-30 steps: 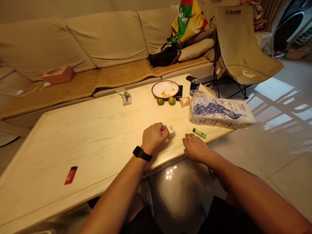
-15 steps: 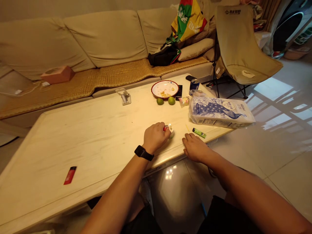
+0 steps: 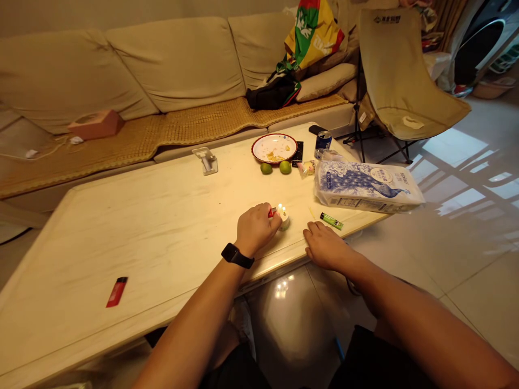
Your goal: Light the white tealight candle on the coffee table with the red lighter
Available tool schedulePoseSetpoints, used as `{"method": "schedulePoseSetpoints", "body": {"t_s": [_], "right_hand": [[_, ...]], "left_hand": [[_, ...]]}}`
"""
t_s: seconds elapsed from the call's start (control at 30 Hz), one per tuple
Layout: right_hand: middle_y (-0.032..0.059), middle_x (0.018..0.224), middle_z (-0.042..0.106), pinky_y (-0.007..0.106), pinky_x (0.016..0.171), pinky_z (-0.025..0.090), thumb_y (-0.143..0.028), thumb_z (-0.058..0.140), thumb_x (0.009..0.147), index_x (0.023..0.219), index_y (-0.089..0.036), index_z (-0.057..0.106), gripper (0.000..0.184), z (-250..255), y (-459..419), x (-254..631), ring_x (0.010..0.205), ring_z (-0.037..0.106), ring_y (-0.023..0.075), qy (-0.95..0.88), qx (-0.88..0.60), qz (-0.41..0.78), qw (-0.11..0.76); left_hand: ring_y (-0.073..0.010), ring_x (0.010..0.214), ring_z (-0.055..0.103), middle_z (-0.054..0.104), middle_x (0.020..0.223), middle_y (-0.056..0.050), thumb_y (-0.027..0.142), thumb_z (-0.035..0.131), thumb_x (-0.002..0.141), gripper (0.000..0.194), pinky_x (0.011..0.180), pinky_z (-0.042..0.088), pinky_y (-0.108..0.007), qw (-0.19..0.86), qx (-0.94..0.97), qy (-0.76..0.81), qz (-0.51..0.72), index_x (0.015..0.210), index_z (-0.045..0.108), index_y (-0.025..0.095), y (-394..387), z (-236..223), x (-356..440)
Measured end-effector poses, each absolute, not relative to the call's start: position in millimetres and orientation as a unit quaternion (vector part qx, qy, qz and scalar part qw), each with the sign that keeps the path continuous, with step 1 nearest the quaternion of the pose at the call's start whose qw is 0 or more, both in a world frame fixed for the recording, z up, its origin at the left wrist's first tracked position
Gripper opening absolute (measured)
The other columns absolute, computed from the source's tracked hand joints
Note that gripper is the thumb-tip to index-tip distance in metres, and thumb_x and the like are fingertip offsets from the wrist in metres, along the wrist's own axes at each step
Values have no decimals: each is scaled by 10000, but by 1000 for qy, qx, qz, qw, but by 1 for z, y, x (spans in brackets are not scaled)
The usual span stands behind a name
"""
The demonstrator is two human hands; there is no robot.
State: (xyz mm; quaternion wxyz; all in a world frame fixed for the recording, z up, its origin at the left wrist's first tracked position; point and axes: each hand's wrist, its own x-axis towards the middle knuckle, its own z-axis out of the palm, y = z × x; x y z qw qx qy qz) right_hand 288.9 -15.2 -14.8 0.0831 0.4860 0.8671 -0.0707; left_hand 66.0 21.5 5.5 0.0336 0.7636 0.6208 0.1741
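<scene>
My left hand, with a black watch on its wrist, is closed around a red lighter over the table's near side. Just right of the lighter's tip stands a small whitish candle, partly hidden by my fingers. Bright flame shows at the lighter's tip and over the candle top; at this size I cannot tell the flames clearly apart. My right hand rests on the table edge, fingers stretched out, holding nothing. Close beyond it lie a green lighter and a thin yellowish stick.
A second red lighter lies at the table's left. Farther back are a red-rimmed plate, two green limes, a blue can, a wrapped tissue pack and a white stand. A sofa lines the far side.
My left hand has shifted slightly left with the red lighter, uncovering more of the candle. The flame area looks brighter and wider. My right hand has not moved.
</scene>
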Motion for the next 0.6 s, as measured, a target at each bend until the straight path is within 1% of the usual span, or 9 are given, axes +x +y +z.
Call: {"method": "schedulePoseSetpoints", "body": {"t_s": [0.2,0.43,0.6], "right_hand": [[224,1312,556,414,1028,388,-301,590,911,1224,-104,613,370,-16,-15,289,1242,463,338,868,484,-68,80],[221,1275,570,418,982,408,-289,581,909,1209,-109,613,351,-15,-16,287,1212,474,344,865,490,-68,85],[214,1270,569,420,985,407,-293,583,909,1208,-120,609,347,-15,-16,287,1217,468,342,863,492,-70,90]], "left_hand": [[-210,728,562,642,788,-46,518,433,976,355,620,295,-318,69,736,638,216,795,525,228,18,4,49],[-205,701,528,605,768,-27,531,451,960,338,624,293,-312,109,709,651,250,792,465,238,11,3,30],[-190,643,480,533,686,3,522,452,957,340,610,287,-308,156,667,669,289,758,423,248,11,-3,15]]}}
